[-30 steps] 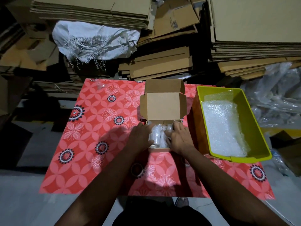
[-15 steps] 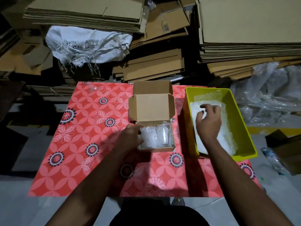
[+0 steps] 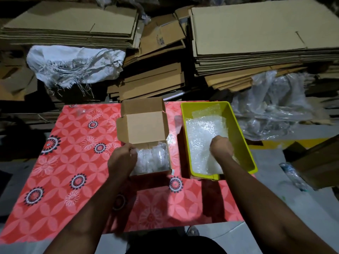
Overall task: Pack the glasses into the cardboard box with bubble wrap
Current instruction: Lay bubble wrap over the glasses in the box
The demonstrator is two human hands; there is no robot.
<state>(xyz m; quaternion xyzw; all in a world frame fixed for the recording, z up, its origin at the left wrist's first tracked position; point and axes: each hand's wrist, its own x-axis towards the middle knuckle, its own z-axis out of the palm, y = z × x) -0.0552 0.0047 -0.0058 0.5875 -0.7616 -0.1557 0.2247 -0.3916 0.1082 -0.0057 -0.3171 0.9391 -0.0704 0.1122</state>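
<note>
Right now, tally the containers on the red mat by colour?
Brown: 1, the cardboard box, lid open, wrapped glasses inside, left hand at its edge.
Yellow: 1, the bin of bubble wrap, right hand in it.
Total: 2

A label on the flattened cardboard (image 3: 161, 40) is too blurred to read
</note>
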